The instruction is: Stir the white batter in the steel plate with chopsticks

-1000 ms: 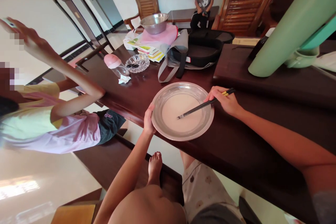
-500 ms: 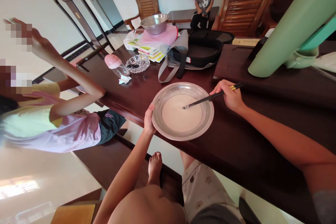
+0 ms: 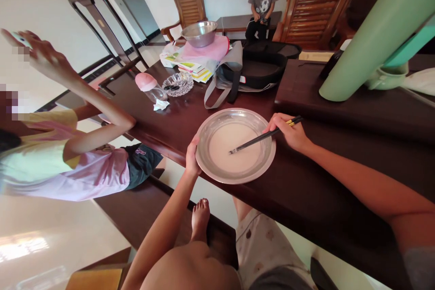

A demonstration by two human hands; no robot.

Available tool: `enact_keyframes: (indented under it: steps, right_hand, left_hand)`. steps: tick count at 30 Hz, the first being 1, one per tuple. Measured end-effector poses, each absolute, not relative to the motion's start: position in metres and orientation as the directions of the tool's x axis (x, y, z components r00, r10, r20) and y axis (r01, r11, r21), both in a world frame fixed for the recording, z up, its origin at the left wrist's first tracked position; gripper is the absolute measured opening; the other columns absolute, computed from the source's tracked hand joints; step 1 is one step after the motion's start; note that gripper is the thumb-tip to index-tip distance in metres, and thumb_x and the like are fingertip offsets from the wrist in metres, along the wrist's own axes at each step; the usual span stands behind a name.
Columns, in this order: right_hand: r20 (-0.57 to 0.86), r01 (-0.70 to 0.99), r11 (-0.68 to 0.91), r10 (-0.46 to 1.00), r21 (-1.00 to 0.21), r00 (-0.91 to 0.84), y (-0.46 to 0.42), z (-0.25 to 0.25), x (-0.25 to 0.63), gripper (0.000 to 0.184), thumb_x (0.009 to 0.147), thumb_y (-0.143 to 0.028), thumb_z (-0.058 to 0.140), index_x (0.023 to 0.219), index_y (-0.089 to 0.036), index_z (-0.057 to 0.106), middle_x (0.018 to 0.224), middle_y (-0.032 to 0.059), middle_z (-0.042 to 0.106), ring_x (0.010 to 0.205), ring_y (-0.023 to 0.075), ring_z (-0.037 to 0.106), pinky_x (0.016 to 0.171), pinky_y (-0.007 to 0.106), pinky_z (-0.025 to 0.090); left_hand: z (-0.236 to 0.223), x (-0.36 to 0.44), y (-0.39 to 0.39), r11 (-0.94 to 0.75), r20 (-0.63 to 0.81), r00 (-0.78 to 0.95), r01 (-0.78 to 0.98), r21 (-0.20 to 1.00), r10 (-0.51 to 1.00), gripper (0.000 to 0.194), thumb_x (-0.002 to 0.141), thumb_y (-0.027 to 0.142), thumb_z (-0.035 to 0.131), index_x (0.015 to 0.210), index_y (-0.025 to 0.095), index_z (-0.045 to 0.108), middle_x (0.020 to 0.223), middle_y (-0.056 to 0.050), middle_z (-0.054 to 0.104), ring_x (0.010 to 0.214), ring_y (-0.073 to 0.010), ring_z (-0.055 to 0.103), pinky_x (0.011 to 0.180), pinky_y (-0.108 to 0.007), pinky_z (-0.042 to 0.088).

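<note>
A wide metal bowl (image 3: 210,173) sits at the edge of the dark wooden table. Pale, creamy liquid (image 3: 231,138) covers its bottom. My left hand (image 3: 193,156) grips the bowl's left rim, its fingers partly hidden beneath it. In my right hand (image 3: 288,130) is a pair of black chopsticks (image 3: 261,137) with gold bands, held over the right rim. Their tips are in the liquid, left of the bowl's middle, with some whitish matter on them.
Beyond the bowl are a grey bag (image 3: 234,72), a glass ashtray (image 3: 178,84), a pink-capped bottle (image 3: 149,86) and another metal bowl (image 3: 200,34) on a pile. A green flask (image 3: 370,41) stands right. One person (image 3: 68,154) leans on the table at left; another (image 3: 263,2) is behind.
My right hand has moved left with the chopsticks, and their tips have shifted left and nearer to me in the liquid. My left hand keeps its hold on the rim.
</note>
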State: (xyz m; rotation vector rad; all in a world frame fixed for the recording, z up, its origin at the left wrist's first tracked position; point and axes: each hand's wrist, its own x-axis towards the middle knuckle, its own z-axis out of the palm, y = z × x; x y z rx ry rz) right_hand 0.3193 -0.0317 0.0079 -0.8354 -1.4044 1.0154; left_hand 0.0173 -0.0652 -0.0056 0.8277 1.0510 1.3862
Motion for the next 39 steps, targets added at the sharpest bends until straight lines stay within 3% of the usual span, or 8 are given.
enact_keyframes:
  steps: [5, 9, 15, 20, 25, 30, 35, 39]
  right_hand:
    - [0.399, -0.135, 0.396, 0.917, -0.908, 0.007, -0.0294, 0.0063, 0.3217, 0.043, 0.090, -0.051, 0.064, 0.059, -0.022, 0.064, 0.058, 0.0002, 0.067, 0.058, 0.0158, 0.067, 0.065, 0.030, 0.051]
    - [0.363, -0.105, 0.352, 0.925, -0.930, -0.112, -0.0307, 0.0049, 0.3203, 0.041, 0.090, -0.050, 0.065, 0.061, -0.021, 0.066, 0.061, 0.0014, 0.069, 0.061, 0.0165, 0.067, 0.066, 0.030, 0.052]
    - [0.377, -0.150, 0.372, 0.926, -0.916, -0.010, -0.0280, 0.0050, 0.3223, 0.042, 0.088, -0.050, 0.066, 0.057, -0.022, 0.064, 0.057, 0.0000, 0.067, 0.055, 0.0156, 0.065, 0.064, 0.030, 0.051]
    - [0.349, -0.098, 0.338, 0.929, -0.936, -0.123, -0.0303, 0.0059, 0.3206, 0.040, 0.089, -0.050, 0.065, 0.061, -0.021, 0.068, 0.061, 0.0019, 0.070, 0.061, 0.0171, 0.067, 0.066, 0.031, 0.052]
    - [0.391, -0.164, 0.388, 0.920, -0.907, 0.015, -0.0273, 0.0062, 0.3219, 0.044, 0.089, -0.049, 0.065, 0.055, -0.022, 0.062, 0.054, -0.0003, 0.065, 0.053, 0.0153, 0.063, 0.060, 0.029, 0.049]
    - [0.359, -0.077, 0.351, 0.925, -0.933, -0.125, -0.0303, 0.0082, 0.3200, 0.040, 0.089, -0.050, 0.065, 0.062, -0.021, 0.068, 0.062, 0.0019, 0.070, 0.060, 0.0171, 0.067, 0.066, 0.031, 0.052]
    - [0.403, -0.137, 0.400, 0.915, -0.906, 0.004, -0.0286, 0.0097, 0.3230, 0.044, 0.089, -0.051, 0.065, 0.056, -0.021, 0.062, 0.056, 0.0005, 0.066, 0.055, 0.0158, 0.064, 0.061, 0.030, 0.050]
    - [0.333, -0.080, 0.324, 0.932, -0.943, -0.144, -0.0308, 0.0111, 0.3204, 0.043, 0.089, -0.053, 0.064, 0.060, -0.022, 0.065, 0.061, 0.0022, 0.069, 0.060, 0.0178, 0.066, 0.064, 0.032, 0.053]
  left_hand:
    - [-0.0041, 0.0176, -0.0659, 0.055, -0.097, -0.098, -0.367, 0.929, 0.990, 0.048, 0.072, 0.050, 0.071, 0.108, 0.018, 0.072, 0.106, -0.008, 0.077, 0.107, -0.0322, 0.069, 0.091, -0.040, 0.055]
    - [-0.0030, 0.0183, -0.0659, 0.050, -0.092, -0.099, -0.364, 0.930, 0.991, 0.047, 0.071, 0.050, 0.071, 0.105, 0.018, 0.073, 0.100, -0.007, 0.077, 0.107, -0.0326, 0.069, 0.091, -0.041, 0.056]
    - [-0.0012, 0.0187, -0.0664, 0.054, -0.090, -0.080, -0.376, 0.925, 0.993, 0.044, 0.072, 0.049, 0.072, 0.104, 0.019, 0.073, 0.099, -0.007, 0.077, 0.108, -0.0327, 0.069, 0.092, -0.041, 0.056]
    - [-0.0031, 0.0177, -0.0666, 0.061, -0.104, -0.094, -0.379, 0.923, 0.990, 0.045, 0.072, 0.048, 0.072, 0.106, 0.019, 0.073, 0.101, -0.007, 0.077, 0.108, -0.0328, 0.069, 0.092, -0.041, 0.056]
    - [-0.0020, 0.0181, -0.0670, 0.060, -0.099, -0.089, -0.367, 0.928, 0.991, 0.045, 0.073, 0.050, 0.072, 0.105, 0.018, 0.073, 0.100, -0.008, 0.078, 0.107, -0.0327, 0.070, 0.092, -0.042, 0.056]
    - [-0.0018, 0.0181, -0.0674, 0.069, -0.114, -0.097, -0.378, 0.923, 0.989, 0.048, 0.070, 0.051, 0.073, 0.105, 0.018, 0.073, 0.099, -0.008, 0.077, 0.107, -0.0331, 0.070, 0.092, -0.041, 0.056]
    - [-0.0043, 0.0168, -0.0670, 0.068, -0.112, -0.099, -0.371, 0.926, 0.989, 0.048, 0.073, 0.050, 0.071, 0.109, 0.019, 0.072, 0.102, -0.007, 0.077, 0.106, -0.0317, 0.070, 0.092, -0.041, 0.056]
    - [-0.0042, 0.0164, -0.0669, 0.070, -0.114, -0.102, -0.360, 0.930, 0.988, 0.046, 0.072, 0.050, 0.071, 0.106, 0.019, 0.072, 0.100, -0.007, 0.077, 0.105, -0.0320, 0.070, 0.091, -0.041, 0.056]
